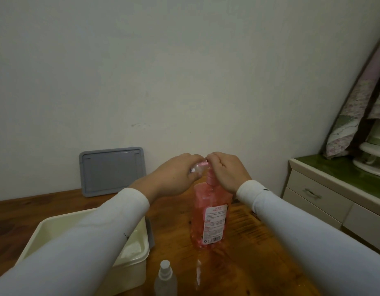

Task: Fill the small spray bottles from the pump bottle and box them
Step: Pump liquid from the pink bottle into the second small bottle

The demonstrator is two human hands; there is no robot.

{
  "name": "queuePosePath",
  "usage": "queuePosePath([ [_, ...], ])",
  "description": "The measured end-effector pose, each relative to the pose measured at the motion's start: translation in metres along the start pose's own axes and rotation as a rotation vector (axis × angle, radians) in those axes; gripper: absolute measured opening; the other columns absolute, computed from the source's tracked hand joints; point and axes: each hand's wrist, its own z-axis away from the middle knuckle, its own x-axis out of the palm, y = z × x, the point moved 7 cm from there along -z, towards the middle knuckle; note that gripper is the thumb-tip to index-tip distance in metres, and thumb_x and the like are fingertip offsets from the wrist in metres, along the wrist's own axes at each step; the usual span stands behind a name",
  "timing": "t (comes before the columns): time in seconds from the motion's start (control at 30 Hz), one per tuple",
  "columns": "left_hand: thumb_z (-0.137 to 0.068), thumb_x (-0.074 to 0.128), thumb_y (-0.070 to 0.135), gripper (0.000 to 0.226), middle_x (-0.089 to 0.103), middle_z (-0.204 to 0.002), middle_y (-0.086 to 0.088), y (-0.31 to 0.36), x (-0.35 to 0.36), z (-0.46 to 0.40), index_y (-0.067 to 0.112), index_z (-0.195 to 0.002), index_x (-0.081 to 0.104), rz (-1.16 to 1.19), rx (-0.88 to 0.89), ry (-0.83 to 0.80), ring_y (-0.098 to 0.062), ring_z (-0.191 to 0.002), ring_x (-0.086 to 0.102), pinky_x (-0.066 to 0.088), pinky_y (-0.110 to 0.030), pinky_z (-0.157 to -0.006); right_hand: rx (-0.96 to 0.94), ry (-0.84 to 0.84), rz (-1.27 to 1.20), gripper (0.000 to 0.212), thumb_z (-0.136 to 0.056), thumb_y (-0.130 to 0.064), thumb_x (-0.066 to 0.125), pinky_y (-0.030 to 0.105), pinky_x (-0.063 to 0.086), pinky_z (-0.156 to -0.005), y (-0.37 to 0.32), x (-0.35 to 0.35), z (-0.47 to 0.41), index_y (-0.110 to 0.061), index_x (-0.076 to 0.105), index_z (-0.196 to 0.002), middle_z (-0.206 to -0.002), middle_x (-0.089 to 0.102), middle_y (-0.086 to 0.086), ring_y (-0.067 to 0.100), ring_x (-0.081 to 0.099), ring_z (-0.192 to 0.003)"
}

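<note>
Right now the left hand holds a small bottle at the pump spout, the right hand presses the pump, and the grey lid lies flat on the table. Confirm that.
Not quite. In the head view the grey lid stands leaning against the wall, not flat. The left hand does hold a small bottle at the spout; the right hand is on the pump bottle.

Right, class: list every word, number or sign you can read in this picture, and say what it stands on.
Pump bottle, white back label: printed lines and a barcode, all too small and blurred to read.
Left sleeve and right sleeve: small dark marks, unreadable.
Nothing else bears text.
</note>
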Motion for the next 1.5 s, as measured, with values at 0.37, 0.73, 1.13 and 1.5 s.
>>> queuePosePath([
  [0.37, -0.099, 0.044, 0.034, 0.042, 0.051, -0.129, -0.001, -0.006, 0.011, 0.002, 0.027, -0.140, 0.039, -0.006, -0.014, -0.012, -0.017, -0.111, 0.050, 0.038, -0.026, -0.090, -0.032, -0.004, 0.053, 0.034, -0.097, -0.016, 0.034, 0.035, 0.035, -0.065, 0.007, 0.013, 0.005, -0.008, 0.053, -0.069, -0.063, 0.048, -0.003, 0.022, 0.047, -0.070],
  [0.73, -0.099, 0.045, 0.033, 0.041, 0.052, -0.130, 0.000, 0.002, -0.003, 0.000, 0.026, -0.139, 0.041, -0.003, 0.010, 0.023, -0.015, -0.109, 0.050, 0.035, -0.022, -0.087, -0.049, -0.002, 0.034, 0.035, -0.096, -0.019, 0.035, 0.031, 0.037, -0.063, -0.002, 0.002, -0.004, -0.010, 0.056, -0.071, -0.068, 0.058, 0.002, 0.019, 0.052, -0.070],
  [1.13, -0.098, 0.047, 0.031, 0.039, 0.053, -0.129, 0.000, 0.002, -0.005, -0.001, 0.025, -0.136, 0.043, 0.014, 0.004, 0.031, -0.015, -0.106, 0.050, 0.037, -0.023, -0.086, -0.010, 0.032, -0.038, 0.033, -0.096, -0.021, 0.037, 0.035, 0.044, -0.072, -0.001, -0.003, -0.003, -0.007, 0.063, -0.082, -0.079, 0.065, 0.008, 0.023, 0.057, -0.077],
  [1.5, -0.098, 0.048, 0.032, 0.038, 0.054, -0.128, 0.001, -0.005, 0.007, 0.003, 0.026, -0.135, 0.044, 0.065, -0.018, 0.033, -0.013, -0.107, 0.050, 0.038, -0.024, -0.087, 0.011, 0.002, -0.032, 0.036, -0.095, -0.020, 0.038, 0.031, 0.035, -0.063, 0.006, 0.008, 0.001, -0.022, 0.047, -0.060, -0.059, 0.054, -0.006, 0.014, 0.050, -0.066],
])
